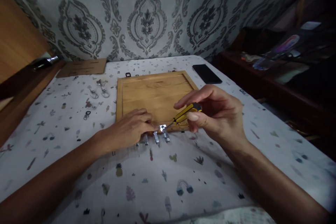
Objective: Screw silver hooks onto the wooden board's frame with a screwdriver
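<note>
A square wooden board (154,92) with a raised rim lies flat on the patterned cloth. Several metal hooks (156,138) stick out from its near edge. My left hand (131,129) rests on that near edge, fingers curled and pinching a small shiny metal bracket (162,127). My right hand (215,113) grips a yellow and black screwdriver (185,112); its tip points down left onto the bracket.
A black phone (207,73) lies to the right behind the board. A thin brown panel (82,67) lies at the back left. Small metal bits (101,92) are scattered left of the board. A dark wooden shelf (275,87) stands to the right.
</note>
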### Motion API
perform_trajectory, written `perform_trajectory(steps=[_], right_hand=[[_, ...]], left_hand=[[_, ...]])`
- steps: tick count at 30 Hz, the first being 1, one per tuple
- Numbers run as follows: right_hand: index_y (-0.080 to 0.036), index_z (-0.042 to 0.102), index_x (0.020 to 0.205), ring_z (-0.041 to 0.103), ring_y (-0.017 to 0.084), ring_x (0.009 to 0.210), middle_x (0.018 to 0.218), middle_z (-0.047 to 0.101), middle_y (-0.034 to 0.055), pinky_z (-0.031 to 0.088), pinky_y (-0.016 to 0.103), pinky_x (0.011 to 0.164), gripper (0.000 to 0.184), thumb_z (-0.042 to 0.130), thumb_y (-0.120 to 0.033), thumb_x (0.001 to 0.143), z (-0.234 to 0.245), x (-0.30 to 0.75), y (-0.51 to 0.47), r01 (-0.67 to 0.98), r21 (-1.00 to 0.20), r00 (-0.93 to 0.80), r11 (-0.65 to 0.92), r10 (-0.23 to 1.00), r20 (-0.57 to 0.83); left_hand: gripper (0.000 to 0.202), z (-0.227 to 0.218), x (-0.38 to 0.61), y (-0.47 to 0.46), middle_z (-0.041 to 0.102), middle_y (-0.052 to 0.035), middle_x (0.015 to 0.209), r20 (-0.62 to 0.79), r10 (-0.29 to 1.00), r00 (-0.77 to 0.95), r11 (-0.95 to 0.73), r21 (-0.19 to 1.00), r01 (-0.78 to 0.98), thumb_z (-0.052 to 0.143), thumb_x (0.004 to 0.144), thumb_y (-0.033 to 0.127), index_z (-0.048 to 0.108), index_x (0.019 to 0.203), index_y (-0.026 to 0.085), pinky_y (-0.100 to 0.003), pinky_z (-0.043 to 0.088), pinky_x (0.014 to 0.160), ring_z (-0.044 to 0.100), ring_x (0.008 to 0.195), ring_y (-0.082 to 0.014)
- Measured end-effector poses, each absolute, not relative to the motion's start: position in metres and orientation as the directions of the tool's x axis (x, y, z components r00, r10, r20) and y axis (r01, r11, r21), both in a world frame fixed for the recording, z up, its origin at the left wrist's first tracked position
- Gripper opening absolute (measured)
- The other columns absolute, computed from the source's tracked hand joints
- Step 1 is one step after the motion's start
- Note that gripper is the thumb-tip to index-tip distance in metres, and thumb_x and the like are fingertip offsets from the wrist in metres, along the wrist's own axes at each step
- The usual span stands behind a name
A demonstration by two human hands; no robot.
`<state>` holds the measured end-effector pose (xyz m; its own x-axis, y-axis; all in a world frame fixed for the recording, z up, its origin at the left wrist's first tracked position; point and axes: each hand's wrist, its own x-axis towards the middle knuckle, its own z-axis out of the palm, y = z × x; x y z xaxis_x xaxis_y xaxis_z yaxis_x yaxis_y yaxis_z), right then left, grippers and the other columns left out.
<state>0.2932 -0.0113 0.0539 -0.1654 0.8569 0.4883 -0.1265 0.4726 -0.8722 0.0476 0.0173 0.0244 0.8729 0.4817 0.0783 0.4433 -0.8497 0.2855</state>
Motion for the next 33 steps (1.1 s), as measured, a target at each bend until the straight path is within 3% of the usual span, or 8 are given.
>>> perform_trajectory(steps=[6,12,16,22,33], right_hand=[[-0.022,0.08,0.107,0.065,0.008,0.046,0.087,0.081,0.0025,0.06,0.02,0.043,0.027,0.085,-0.04,0.088,0.0561,0.2963,-0.0128,-0.076,-0.907,-0.221,0.414,0.88,0.42],[-0.02,0.075,0.083,0.062,0.006,0.042,0.088,0.082,0.0017,0.051,0.016,0.033,0.023,0.095,-0.03,0.076,0.0527,0.2954,-0.0109,-0.082,-0.871,-0.19,0.484,0.851,0.49],[-0.021,0.071,0.084,0.062,0.007,0.039,0.082,0.082,0.0011,0.053,0.017,0.035,0.025,0.092,-0.034,0.081,0.0525,0.2924,-0.0125,-0.094,-0.878,-0.146,0.469,0.866,0.478],[-0.021,0.073,0.085,0.064,0.008,0.04,0.083,0.083,0.0027,0.055,0.018,0.037,0.019,0.09,-0.03,0.084,0.0534,0.2922,-0.014,-0.099,-0.833,-0.006,0.544,0.837,0.547],[-0.021,0.071,0.085,0.063,0.008,0.04,0.083,0.083,0.0023,0.056,0.018,0.037,0.025,0.091,-0.035,0.082,0.0509,0.2902,-0.0141,-0.066,-0.877,-0.038,0.477,0.877,0.48]], left_hand=[[0.052,0.0205,0.0475,0.0183,0.063,-0.0034,0.093,0.087,0.479,0.873,-0.854,0.278,0.441,0.051,0.096,-0.005,0.074,0.13,0.028,-0.03,0.046,0.083,0.059,0.094,-0.0203],[0.052,0.0173,0.0468,0.0199,0.064,-0.0033,0.096,0.097,0.476,0.874,-0.851,0.301,0.43,0.055,0.093,-0.007,0.076,0.126,0.028,-0.031,0.046,0.087,0.059,0.096,-0.0204],[0.048,0.0215,0.0477,0.0184,0.062,-0.0029,0.094,0.097,0.475,0.875,-0.849,0.31,0.427,0.054,0.095,-0.004,0.076,0.124,0.027,-0.03,0.045,0.084,0.057,0.093,-0.02],[0.042,0.024,0.0484,0.0176,0.059,-0.0027,0.088,0.072,0.48,0.874,-0.845,0.305,0.439,0.051,0.093,-0.007,0.078,0.106,0.023,-0.03,0.041,0.079,0.055,0.088,-0.0194],[0.043,0.0224,0.0488,0.0183,0.061,-0.0027,0.091,0.091,0.468,0.879,-0.851,0.316,0.42,0.054,0.092,-0.006,0.078,0.11,0.024,-0.03,0.043,0.082,0.056,0.091,-0.0204]])
